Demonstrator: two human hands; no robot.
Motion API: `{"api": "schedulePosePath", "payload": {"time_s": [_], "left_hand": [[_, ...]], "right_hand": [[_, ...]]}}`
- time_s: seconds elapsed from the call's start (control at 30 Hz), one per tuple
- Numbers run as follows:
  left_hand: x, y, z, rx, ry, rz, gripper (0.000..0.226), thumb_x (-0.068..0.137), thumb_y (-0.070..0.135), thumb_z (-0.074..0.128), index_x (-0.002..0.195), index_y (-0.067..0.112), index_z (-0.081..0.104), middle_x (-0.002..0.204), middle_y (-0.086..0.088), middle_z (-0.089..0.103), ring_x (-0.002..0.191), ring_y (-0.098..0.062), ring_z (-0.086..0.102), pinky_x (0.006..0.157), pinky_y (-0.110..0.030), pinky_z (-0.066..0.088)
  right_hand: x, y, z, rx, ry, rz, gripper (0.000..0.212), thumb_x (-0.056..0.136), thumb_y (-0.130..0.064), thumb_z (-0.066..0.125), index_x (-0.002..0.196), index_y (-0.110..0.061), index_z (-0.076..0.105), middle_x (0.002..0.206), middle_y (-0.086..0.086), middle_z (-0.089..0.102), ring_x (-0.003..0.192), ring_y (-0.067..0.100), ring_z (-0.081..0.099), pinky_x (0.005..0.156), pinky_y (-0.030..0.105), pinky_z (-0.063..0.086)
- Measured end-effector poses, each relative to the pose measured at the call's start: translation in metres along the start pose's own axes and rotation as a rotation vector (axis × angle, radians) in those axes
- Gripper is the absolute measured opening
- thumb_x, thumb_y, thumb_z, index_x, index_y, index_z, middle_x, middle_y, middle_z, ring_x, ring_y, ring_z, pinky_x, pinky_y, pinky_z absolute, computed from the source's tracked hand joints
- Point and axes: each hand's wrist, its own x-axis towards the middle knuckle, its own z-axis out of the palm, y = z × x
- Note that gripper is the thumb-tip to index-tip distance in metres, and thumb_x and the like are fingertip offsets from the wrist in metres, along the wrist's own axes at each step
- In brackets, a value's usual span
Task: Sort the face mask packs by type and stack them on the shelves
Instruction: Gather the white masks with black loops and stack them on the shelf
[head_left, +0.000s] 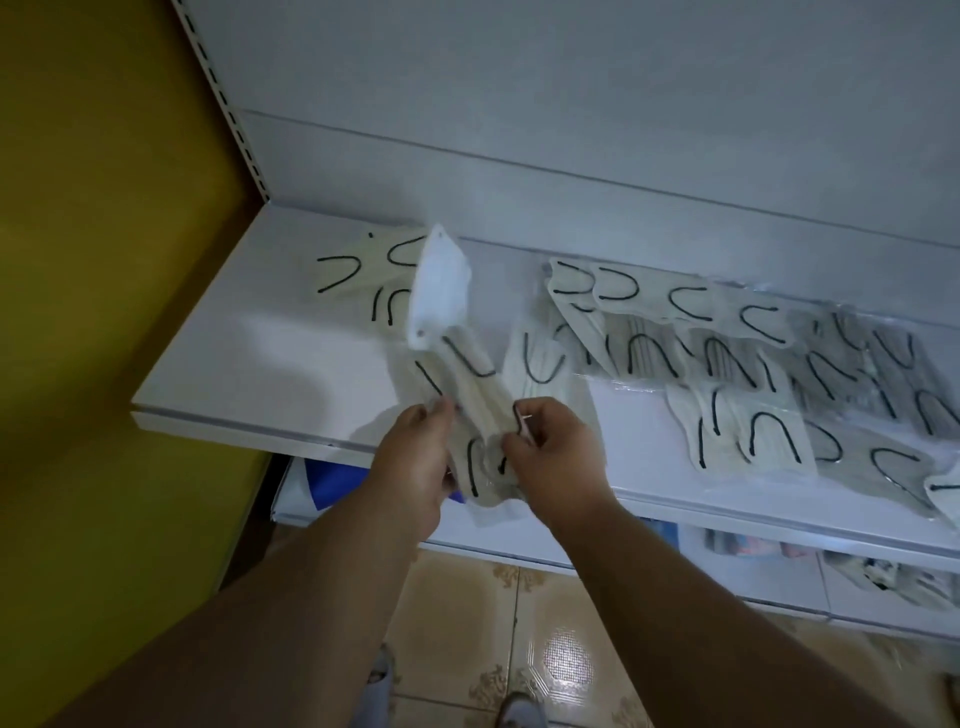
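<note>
Both hands hold one bundle of face mask packs (470, 400) in front of the white shelf (270, 364), at its front edge. The left hand (415, 457) grips the bundle's lower left side, fingers curled round the clear wrapping. The right hand (550, 447) pinches the bundle's lower right edge between thumb and curled fingers. The bundle tilts up and to the left — its top end is a white header card (439, 286) with a small hole near each end. The packs in the bundle are pale with black ear loops.

On the shelf, behind the header card, lies a small stack of pale packs (358, 280) with black loops, near the back left. To the right, a long overlapping row of similar packs (691, 332) runs toward the right edge of the view; the farthest ones look greyer. Two more packs (748, 436) lie nearer the front edge.

Below, a lower shelf (753, 571) carries further packaged goods — the detail is too dim to tell. The floor (498, 623) is glossy beige tile, and a yellow wall (104, 260) stands on the left.
</note>
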Motion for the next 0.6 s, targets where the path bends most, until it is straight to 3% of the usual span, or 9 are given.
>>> {"api": "schedulePosePath", "payload": {"time_s": [0.1, 0.17, 0.23, 0.33, 0.4, 0.47, 0.53, 0.6], "left_hand": [[-0.004, -0.002, -0.002, -0.092, -0.123, -0.046, 0.035, 0.097, 0.039, 0.062, 0.122, 0.015, 0.064, 0.112, -0.01, 0.075, 0.103, -0.03, 0.072, 0.095, -0.05, 0.055], [-0.005, -0.002, -0.006, -0.117, -0.177, -0.076, 0.041, 0.094, 0.035, 0.065, 0.126, 0.009, 0.065, 0.113, -0.014, 0.074, 0.105, -0.033, 0.071, 0.096, -0.052, 0.054], [-0.003, -0.001, -0.011, -0.126, -0.18, -0.114, 0.04, 0.096, 0.032, 0.063, 0.125, 0.006, 0.065, 0.112, -0.017, 0.074, 0.104, -0.035, 0.071, 0.093, -0.053, 0.055], [-0.002, 0.003, -0.017, -0.187, -0.249, -0.197, 0.049, 0.095, 0.045, 0.059, 0.124, 0.006, 0.066, 0.117, -0.017, 0.072, 0.11, -0.033, 0.069, 0.095, -0.05, 0.053], [0.002, 0.004, -0.02, -0.142, -0.257, -0.201, 0.045, 0.094, 0.04, 0.062, 0.123, 0.006, 0.068, 0.116, -0.018, 0.072, 0.108, -0.034, 0.069, 0.096, -0.05, 0.053], [0.006, 0.003, -0.024, -0.069, -0.195, -0.186, 0.036, 0.093, 0.03, 0.067, 0.12, 0.006, 0.069, 0.108, -0.018, 0.074, 0.1, -0.036, 0.072, 0.09, -0.052, 0.056], [0.011, 0.002, -0.028, 0.0, -0.125, -0.154, 0.031, 0.091, 0.024, 0.071, 0.118, 0.008, 0.07, 0.103, -0.016, 0.076, 0.095, -0.037, 0.073, 0.087, -0.058, 0.057], [0.013, 0.001, -0.033, 0.027, -0.095, -0.136, 0.029, 0.09, 0.022, 0.073, 0.117, 0.011, 0.069, 0.103, -0.013, 0.076, 0.094, -0.035, 0.073, 0.083, -0.058, 0.058]], "right_hand": [[-0.01, 0.005, 0.002, -0.096, -0.096, -0.093, 0.019, 0.092, -0.016, 0.065, 0.098, -0.032, 0.059, 0.08, -0.013, 0.064, 0.072, -0.009, 0.059, 0.058, 0.006, 0.045], [-0.01, 0.008, 0.007, -0.196, -0.141, -0.165, 0.009, 0.092, -0.031, 0.065, 0.084, -0.032, 0.06, 0.078, -0.01, 0.063, 0.077, 0.002, 0.061, 0.063, 0.017, 0.046], [-0.01, 0.008, 0.014, -0.301, -0.14, -0.22, 0.029, 0.093, -0.048, 0.056, 0.073, -0.028, 0.061, 0.079, -0.006, 0.058, 0.085, 0.015, 0.056, 0.071, 0.031, 0.045], [-0.014, -0.004, 0.02, 0.003, -0.167, -0.101, 0.033, 0.101, -0.038, 0.051, 0.085, -0.013, 0.067, 0.088, 0.002, 0.062, 0.089, 0.019, 0.059, 0.082, 0.038, 0.051], [-0.014, -0.009, 0.025, 0.211, -0.201, 0.002, 0.029, 0.102, -0.029, 0.051, 0.097, -0.009, 0.07, 0.095, 0.005, 0.069, 0.09, 0.018, 0.065, 0.082, 0.031, 0.053], [-0.01, -0.007, 0.029, 0.242, -0.098, 0.004, 0.024, 0.097, -0.023, 0.053, 0.095, -0.009, 0.071, 0.095, 0.007, 0.071, 0.091, 0.02, 0.066, 0.082, 0.032, 0.054], [0.002, 0.002, 0.026, -0.01, 0.099, -0.058, 0.019, 0.097, -0.016, 0.052, 0.099, -0.012, 0.07, 0.104, 0.004, 0.068, 0.096, 0.019, 0.063, 0.088, 0.035, 0.051], [0.014, 0.015, 0.017, -0.432, 0.167, -0.083, 0.027, 0.098, -0.02, 0.052, 0.122, -0.016, 0.062, 0.127, 0.002, 0.057, 0.116, 0.019, 0.053, 0.101, 0.035, 0.044]]}}
